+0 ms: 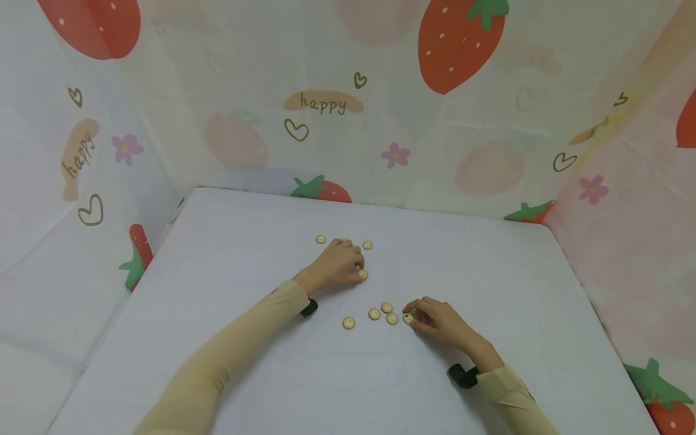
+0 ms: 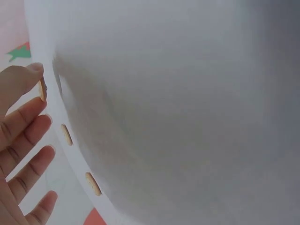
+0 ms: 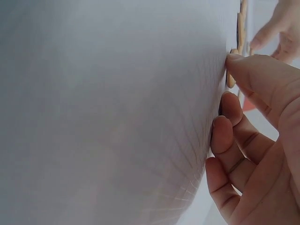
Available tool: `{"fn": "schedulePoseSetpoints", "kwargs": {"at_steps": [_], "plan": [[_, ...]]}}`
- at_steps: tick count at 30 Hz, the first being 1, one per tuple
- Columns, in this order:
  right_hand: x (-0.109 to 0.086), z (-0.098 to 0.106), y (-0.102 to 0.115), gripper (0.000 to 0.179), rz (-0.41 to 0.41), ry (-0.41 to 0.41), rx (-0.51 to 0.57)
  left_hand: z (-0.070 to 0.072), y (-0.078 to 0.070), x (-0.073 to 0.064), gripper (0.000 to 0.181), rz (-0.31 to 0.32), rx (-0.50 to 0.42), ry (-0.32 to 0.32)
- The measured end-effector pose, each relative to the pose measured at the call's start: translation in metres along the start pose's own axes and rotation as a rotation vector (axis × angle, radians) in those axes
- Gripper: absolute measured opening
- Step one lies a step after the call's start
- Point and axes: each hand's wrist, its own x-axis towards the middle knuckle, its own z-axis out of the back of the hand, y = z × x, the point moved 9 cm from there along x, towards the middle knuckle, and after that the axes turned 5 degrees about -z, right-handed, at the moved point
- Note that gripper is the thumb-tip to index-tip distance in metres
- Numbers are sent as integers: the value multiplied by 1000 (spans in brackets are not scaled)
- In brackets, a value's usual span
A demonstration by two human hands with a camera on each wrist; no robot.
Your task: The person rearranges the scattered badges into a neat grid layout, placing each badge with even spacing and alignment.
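Left hand (image 1: 336, 263), right hand (image 1: 441, 322) — a pale round button (image 1: 363, 275) in each.

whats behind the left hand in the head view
A sliver of what looks like a button peeks past the left hand, between two fully visible buttons. The hand hides the rest of it and the patch of table beneath.
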Motion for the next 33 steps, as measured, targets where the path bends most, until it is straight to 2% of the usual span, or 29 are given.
{"fn": "schedulePoseSetpoints", "kwargs": {"at_steps": [7, 14, 26, 33], "plan": [[0, 1, 2, 22, 4, -3, 0, -1, 8, 8, 18, 47, 24, -28], [0, 1, 2, 21, 4, -5, -4, -4, 16, 15, 19, 107, 12, -7], [0, 0, 0, 22, -12, -1, -15, -9, 25, 28, 19, 154, 17, 3], [0, 1, 3, 22, 0, -1, 0, -8, 28, 31, 19, 171, -8, 5]]}}
